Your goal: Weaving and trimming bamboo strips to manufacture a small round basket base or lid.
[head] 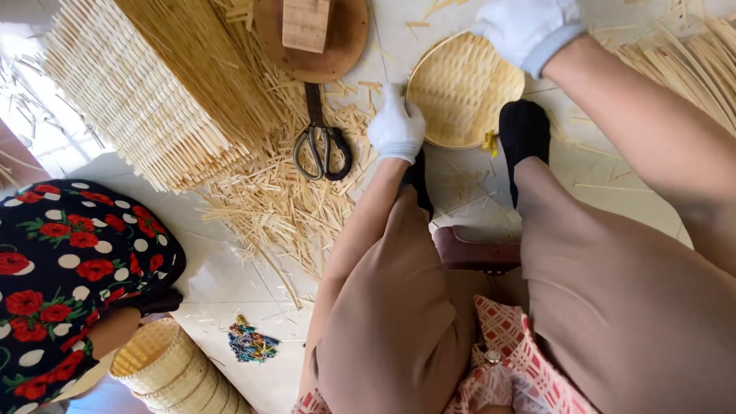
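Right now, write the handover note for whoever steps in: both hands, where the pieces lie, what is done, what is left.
Left hand, in a white glove: rests on the left rim of the round woven bamboo tray on the floor; whether its fingers grip the rim cannot be told.
Right hand, also gloved: on the tray's upper right rim, partly out of frame.
Black-handled scissors lie left of the tray on loose bamboo offcuts.
The stack of flat woven bamboo mats sits further left.
Done: the tray is woven and round.
Left: cannot tell from this view.
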